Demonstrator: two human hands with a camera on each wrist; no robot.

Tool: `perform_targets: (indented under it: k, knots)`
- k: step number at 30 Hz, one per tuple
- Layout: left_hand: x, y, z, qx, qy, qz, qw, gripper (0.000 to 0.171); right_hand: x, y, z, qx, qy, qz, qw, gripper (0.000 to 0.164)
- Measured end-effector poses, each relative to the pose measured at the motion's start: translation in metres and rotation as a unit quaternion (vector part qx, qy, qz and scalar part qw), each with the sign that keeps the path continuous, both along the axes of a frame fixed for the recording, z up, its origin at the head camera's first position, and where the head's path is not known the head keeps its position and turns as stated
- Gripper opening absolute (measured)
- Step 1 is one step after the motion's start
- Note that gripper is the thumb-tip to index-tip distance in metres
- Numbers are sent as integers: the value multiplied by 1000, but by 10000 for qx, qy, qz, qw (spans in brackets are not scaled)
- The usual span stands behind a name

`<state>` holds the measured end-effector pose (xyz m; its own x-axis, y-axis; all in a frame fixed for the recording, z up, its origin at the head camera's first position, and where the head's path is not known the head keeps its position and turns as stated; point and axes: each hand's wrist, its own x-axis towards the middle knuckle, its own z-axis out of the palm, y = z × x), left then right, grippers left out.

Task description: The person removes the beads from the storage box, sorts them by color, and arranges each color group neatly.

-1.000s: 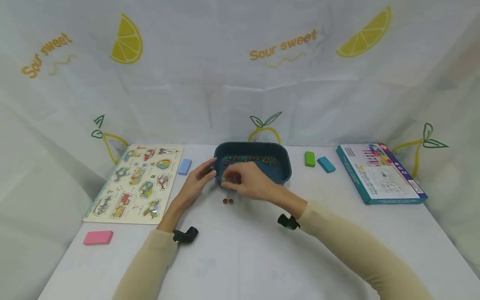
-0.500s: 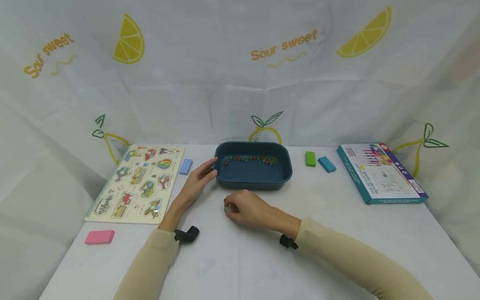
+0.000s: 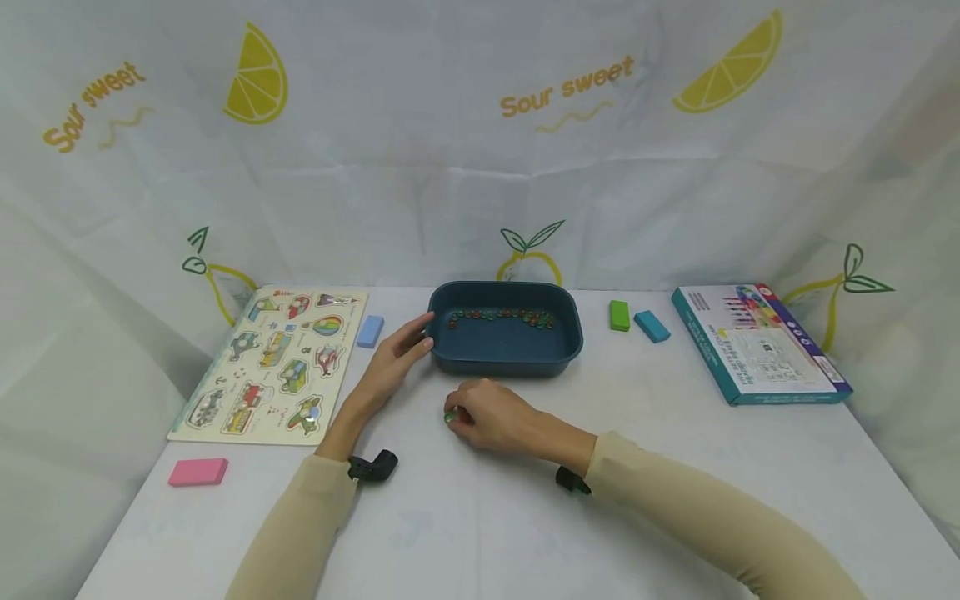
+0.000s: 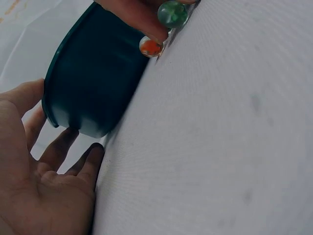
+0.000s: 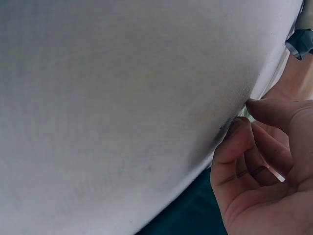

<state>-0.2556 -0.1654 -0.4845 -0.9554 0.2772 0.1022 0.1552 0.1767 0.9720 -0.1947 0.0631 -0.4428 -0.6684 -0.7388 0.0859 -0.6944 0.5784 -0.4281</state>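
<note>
My left hand (image 3: 392,360) touches the left end of a dark blue rectangular tub (image 3: 498,368) with spread, fairly straight fingers; the left wrist view shows the fingertips at the tub's wall (image 4: 93,83). In front of the tub, low over the white cloth, my right hand (image 3: 495,415) pinches a green glass marble (image 4: 172,14) between thumb and forefinger. An orange-and-clear marble (image 4: 150,47) lies at those fingers on the cloth. Several more marbles (image 3: 491,315) in orange and green lie in the tub, along its far side.
A picture puzzle board (image 3: 273,367) lies left, with a light blue block (image 3: 371,332) beside it and a pink block (image 3: 198,472) nearer. Right of the tub are a green block (image 3: 619,316), a blue block (image 3: 652,327) and a flat box (image 3: 761,346).
From over the tub's front rim, my right hand has come down to the cloth with the green marble. It now covers the spot where two orange marbles showed. My left hand has stayed put.
</note>
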Motion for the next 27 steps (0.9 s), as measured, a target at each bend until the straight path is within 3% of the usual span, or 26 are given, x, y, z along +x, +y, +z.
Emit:
perform_targets:
  k: [6, 11, 15, 18, 22, 27]
  knots:
    - [-1, 0, 0, 19, 9, -4, 10000, 55, -1, 1, 6, -92, 35, 11, 10000, 16]
    - [-1, -1, -2, 21, 58, -21, 10000, 54, -15, 3, 34, -360, 28, -52, 9993, 13]
    - [-2, -1, -2, 39, 88, -91, 9999, 55, -50, 7, 61, -500, -1, -288, 9983, 13]
    - [-2, -2, -2, 35, 77, -106, 9999, 55, -82, 9, 72, -295, -132, -402, 9987, 16]
    - [-1, -3, -1, 3, 18, -33, 10000, 55, -119, 7, 74, 425, -212, -260, 9985, 21]
    - [0, -1, 2, -8, -10, -41, 10000, 55, -142, -2, 69, 1218, -1, -73, 9925, 21]
